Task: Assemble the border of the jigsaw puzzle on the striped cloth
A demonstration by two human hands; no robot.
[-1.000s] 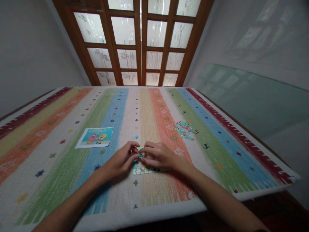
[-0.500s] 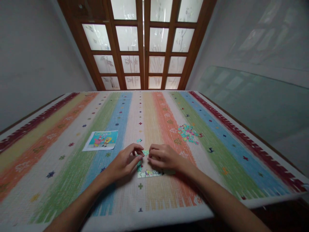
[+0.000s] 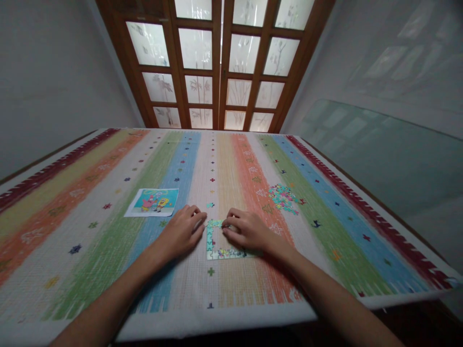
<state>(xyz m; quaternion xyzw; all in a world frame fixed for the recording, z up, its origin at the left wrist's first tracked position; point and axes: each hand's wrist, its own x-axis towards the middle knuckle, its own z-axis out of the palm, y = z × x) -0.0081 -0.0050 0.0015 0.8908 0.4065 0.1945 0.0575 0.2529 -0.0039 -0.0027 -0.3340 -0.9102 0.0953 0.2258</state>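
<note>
A partly joined jigsaw puzzle (image 3: 210,241) lies on the table in front of me, its teal and pale edge pieces forming left, top and bottom borders. Beside its upper left corner rests my left hand (image 3: 186,229), fingers loosely bent and apart from the thumb, with no piece seen in it. My right hand (image 3: 246,229) reaches over the top border and the right part, its fingers and thumb drawn together; whatever lies between the fingertips is hidden. A few loose jigsaw pieces (image 3: 210,205) lie just beyond the top border.
To the right, a pile of loose jigsaw pieces (image 3: 284,198) lies on the striped tablecloth (image 3: 231,289). A printed cartoon picture (image 3: 154,202) lies flat at the left. Beyond the table stand wooden doors with glass panes (image 3: 219,96), and a glass sheet (image 3: 383,149) leans along the right wall.
My left hand has drawn back leftward off the puzzle, uncovering its left border and upper left corner. My right hand stays nearly in place. The view has shifted slightly.
</note>
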